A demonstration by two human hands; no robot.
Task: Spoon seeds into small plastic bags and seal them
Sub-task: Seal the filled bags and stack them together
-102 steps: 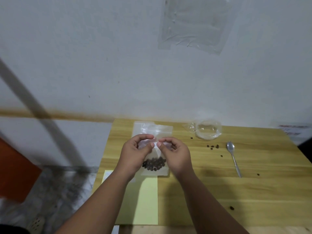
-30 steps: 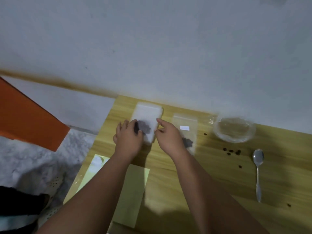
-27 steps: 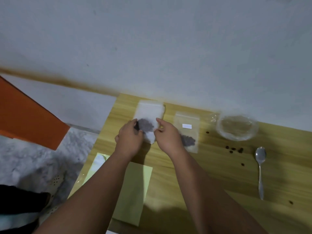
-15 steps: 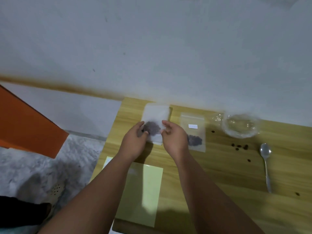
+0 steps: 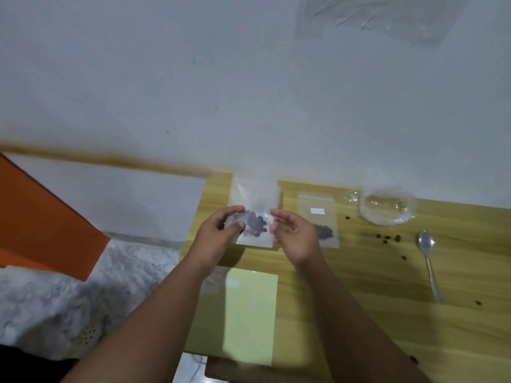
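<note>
On my feed the L hand (image 5: pixel 218 236) pinches the left edge of the small bag (image 5: pixel 254 205), thumb on the near face and forefinger curled over the top. The R hand (image 5: pixel 296 236) is at the right edge of the same bag, fingers loosely curved, palm turned left. I cannot tell if it really grips the plastic or only touches it, the pic is too soft there. The bag is btw the 2 hands, over the far-left part of the table (image 5: pixel 359 286), close to the wall. Whether its lower edge rests on the wood, I cannot tell.

The bag is clear plastic, a bit milky, w/ 1 dark clump of seeds (image 5: pixel 255 226) in its lower half. The upper half is blurred. Its long axis goes from me toward the wall, seed end nearer to me. I cannot make out the mouth.

Just right of the R hand a 2nd bag (image 5: pixel 318 200) lies flat on the table in the same direction, w/ a white label (image 5: pixel 318 210). Further right are a clear plastic bowl (image 5: pixel 387 207), some loose seeds (image 5: pixel 388 239) on the wood, and a metal spoon (image 5: pixel 428 261), scoop end toward the wall. Btw the forearms lies a pale yellow sheet (image 5: pixel 249 313). Left of the table is an orange panel (image 5: pixel 41 217).
</note>
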